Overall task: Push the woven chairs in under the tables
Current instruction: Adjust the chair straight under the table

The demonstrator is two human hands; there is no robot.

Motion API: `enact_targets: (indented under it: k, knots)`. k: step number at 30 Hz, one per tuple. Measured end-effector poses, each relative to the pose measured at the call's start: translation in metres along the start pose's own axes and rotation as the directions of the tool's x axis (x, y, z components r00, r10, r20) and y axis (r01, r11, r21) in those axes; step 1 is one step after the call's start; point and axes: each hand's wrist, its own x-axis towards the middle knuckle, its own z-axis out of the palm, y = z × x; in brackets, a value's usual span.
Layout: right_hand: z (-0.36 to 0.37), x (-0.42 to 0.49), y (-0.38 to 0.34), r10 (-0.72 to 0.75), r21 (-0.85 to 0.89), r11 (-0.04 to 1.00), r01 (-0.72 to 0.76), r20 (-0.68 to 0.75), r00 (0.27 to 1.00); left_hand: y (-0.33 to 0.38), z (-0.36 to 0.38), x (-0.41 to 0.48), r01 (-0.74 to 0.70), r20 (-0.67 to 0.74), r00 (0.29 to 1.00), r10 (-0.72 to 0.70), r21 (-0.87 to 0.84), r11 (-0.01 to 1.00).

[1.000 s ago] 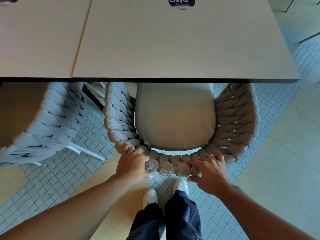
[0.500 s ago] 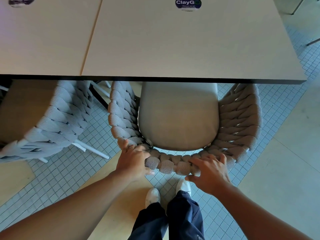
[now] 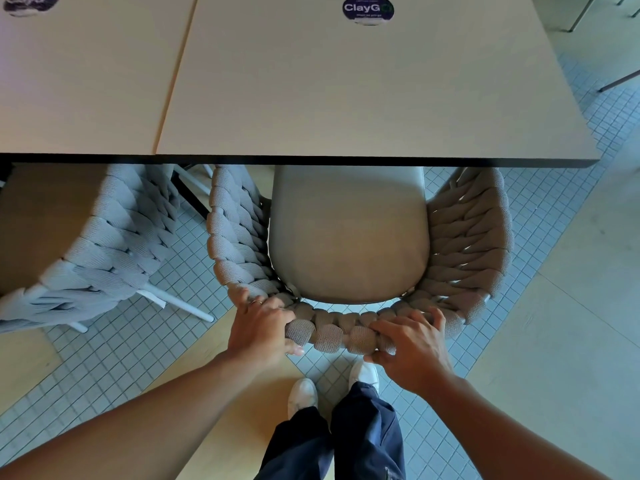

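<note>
**Woven chair held at its back rim, seat part-way under the tabletop**

- A beige woven chair point(image 3: 467, 244) is seen from above, facing the near edge of a pale tabletop point(image 3: 346, 91). The front of its seat cushion point(image 3: 349, 237) is hidden beneath that edge. The rear of the cushion, both woven sides and the curved back rim are left out in the open.
- Left hand point(image 3: 258, 327): placed on the rim where the back bends into the left side. The grip is closed round the thick braid, with the fingers curled over the top and the thumb tucked under the outer face. A ring point(image 3: 256, 301) is worn on one finger.
- Right hand point(image 3: 412, 351): placed on the rim right of centre. The grip is likewise wrapped on the braid, with the fingers fanned a little over the top and the thumb pressed against the outer face below.
- A stretch of rim is left bare between the two hands.
- A second woven chair point(image 3: 110, 244), grey-blue with white legs, is noted to the left. Its front is tucked under the near edge of a neighbouring tabletop point(image 3: 79, 74). The two tabletops are butted together along a narrow seam.
- A round dark sticker point(image 3: 368, 8) lettered "ClayG" is seen near the far edge of the right-hand tabletop.
- Below the rim, two white shoes point(image 3: 303, 393) and dark blue trousers point(image 3: 367, 438) are seen on a floor point(image 3: 540, 202) of small square tiles crossed by pale plain bands.
</note>
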Motion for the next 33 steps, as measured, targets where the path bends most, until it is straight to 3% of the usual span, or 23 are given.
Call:
enact_targets:
  k: [21, 29, 33]
  knots:
    - [-0.01, 0.002, -0.006, -0.04, 0.007, 0.999, 0.04, 0.093, 0.995, -0.005, 0.003, -0.007, 0.012, -0.029, 1.0, -0.011, 0.014, 1.0]
    - [-0.018, 0.002, -0.009, -0.02, 0.034, 0.999, 0.015, 0.149, 0.989, -0.003, -0.001, -0.007, 0.027, 0.036, 0.999, -0.026, -0.025, 0.999]
    - [-0.025, 0.0, -0.008, -0.016, 0.073, 0.997, 0.003, 0.174, 0.985, -0.004, -0.01, -0.006, 0.043, 0.084, 0.996, -0.03, -0.159, 0.986]
